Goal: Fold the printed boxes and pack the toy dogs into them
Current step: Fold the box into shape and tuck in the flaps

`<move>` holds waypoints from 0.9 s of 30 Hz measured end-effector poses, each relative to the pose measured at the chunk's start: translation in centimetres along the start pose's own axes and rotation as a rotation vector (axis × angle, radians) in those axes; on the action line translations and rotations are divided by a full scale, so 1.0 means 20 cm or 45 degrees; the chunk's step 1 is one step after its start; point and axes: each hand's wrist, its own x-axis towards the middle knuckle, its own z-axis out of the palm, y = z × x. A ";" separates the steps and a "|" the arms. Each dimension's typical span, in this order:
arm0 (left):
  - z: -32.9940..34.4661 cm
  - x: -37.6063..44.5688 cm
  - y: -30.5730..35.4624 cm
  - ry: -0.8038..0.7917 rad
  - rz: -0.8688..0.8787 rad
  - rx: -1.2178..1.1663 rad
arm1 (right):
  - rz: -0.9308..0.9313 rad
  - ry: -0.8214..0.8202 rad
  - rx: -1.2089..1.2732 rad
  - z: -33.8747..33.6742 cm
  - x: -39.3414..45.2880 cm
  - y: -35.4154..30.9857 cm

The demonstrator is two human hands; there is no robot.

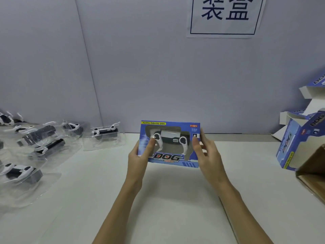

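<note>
A blue printed box [169, 160] marked "DOG" is held up over the middle of the white table, its window facing me. Through the window a black and white toy dog [169, 137] shows inside. My left hand [140, 155] grips the box's left edge, thumb across the front. My right hand [207, 152] holds the right edge, thumb on the front near the "TOP" mark. Several more toy dogs in clear plastic trays [105, 135] lie on the left of the table.
Opened, unfilled blue boxes [297, 136] stand piled at the right edge. A brown cardboard carton [313, 171] juts in at the right below them. A grey wall with a paper sign [225, 16] rises behind the table [175, 199].
</note>
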 end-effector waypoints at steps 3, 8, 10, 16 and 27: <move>0.01 0.00 -0.03 -0.007 -0.087 0.014 | 0.071 -0.095 0.193 0.05 -0.01 0.00; 0.02 -0.02 -0.06 -0.041 -0.181 -0.012 | 0.117 -0.047 0.232 0.00 0.02 0.02; 0.03 -0.02 -0.07 -0.041 -0.187 0.003 | 0.166 -0.070 0.247 -0.01 0.02 0.03; 0.00 0.00 -0.05 -0.041 -0.113 0.008 | 0.408 -0.155 0.337 -0.02 0.02 0.02; 0.08 0.00 -0.09 -0.086 -0.213 -0.173 | 0.666 -0.234 0.247 -0.06 0.00 -0.03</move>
